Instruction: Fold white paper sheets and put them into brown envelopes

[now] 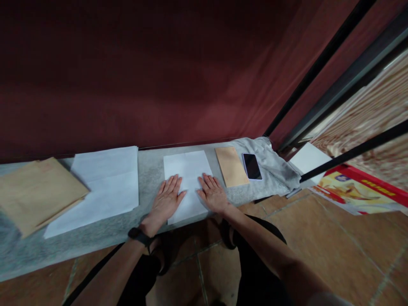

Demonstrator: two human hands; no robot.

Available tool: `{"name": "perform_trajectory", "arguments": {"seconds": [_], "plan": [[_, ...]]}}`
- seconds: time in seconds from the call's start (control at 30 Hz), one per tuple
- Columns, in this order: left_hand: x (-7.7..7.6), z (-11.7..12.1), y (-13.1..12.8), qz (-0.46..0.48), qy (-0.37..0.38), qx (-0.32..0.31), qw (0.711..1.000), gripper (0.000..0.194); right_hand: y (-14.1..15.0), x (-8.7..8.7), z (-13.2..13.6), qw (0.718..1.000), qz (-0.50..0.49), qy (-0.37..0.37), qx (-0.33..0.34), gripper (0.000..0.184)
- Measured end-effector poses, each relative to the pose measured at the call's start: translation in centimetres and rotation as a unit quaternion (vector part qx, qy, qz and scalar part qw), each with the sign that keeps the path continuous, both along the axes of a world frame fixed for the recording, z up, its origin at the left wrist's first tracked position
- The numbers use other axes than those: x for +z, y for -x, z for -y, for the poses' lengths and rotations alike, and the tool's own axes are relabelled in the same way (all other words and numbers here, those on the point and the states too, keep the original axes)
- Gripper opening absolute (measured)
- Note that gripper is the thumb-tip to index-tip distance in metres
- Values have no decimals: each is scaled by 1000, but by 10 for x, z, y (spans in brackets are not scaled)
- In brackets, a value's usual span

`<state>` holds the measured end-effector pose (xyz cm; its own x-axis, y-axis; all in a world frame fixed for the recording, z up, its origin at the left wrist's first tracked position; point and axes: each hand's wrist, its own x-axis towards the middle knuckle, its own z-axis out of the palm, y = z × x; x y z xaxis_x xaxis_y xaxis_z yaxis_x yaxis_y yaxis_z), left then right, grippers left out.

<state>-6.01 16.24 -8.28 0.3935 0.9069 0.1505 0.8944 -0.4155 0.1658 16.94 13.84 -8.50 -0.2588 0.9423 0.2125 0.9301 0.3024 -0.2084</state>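
A white sheet of paper lies on the grey cloth of a long low bench, straight in front of me. My left hand rests flat on the sheet's left side, fingers stretched out. On its right side my right hand lies flat as well, fingers slightly spread. Neither hand grips anything. Just right of the sheet is a small brown envelope. Beyond that a phone with a dark screen lies face up.
Left on the bench, larger white sheets lie partly under a stack of brown envelopes. A dark red wall rises behind. Black metal bars and a colourful printed box stand at the right, above the tiled floor.
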Motion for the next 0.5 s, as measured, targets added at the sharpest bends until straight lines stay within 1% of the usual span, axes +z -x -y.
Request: {"name": "perform_trajectory", "arguments": {"seconds": [0.1, 0.17, 0.27, 0.37, 0.43, 0.5], "plan": [[2, 6, 3, 7, -1, 17, 1000, 65, -3, 0, 0, 1000, -5, 6, 5, 58], [5, 13, 0, 16, -2, 6, 1000, 65, -6, 1, -1, 1000, -6, 9, 10, 58], [9, 28, -13, 19, -1, -60, 998, 65, -10, 3, -2, 1000, -6, 10, 27, 56], [10, 44, -28, 6, 17, -127, 992, 67, -11, 5, 1, 999, -2, 15, 47, 55], [10, 51, -32, -3, 34, -144, 989, 69, -13, 4, 2, 999, 0, 13, 51, 55], [10, 52, -29, -6, 49, -154, 987, 72, -15, 4, 2, 999, -1, 6, 48, 54]]}}
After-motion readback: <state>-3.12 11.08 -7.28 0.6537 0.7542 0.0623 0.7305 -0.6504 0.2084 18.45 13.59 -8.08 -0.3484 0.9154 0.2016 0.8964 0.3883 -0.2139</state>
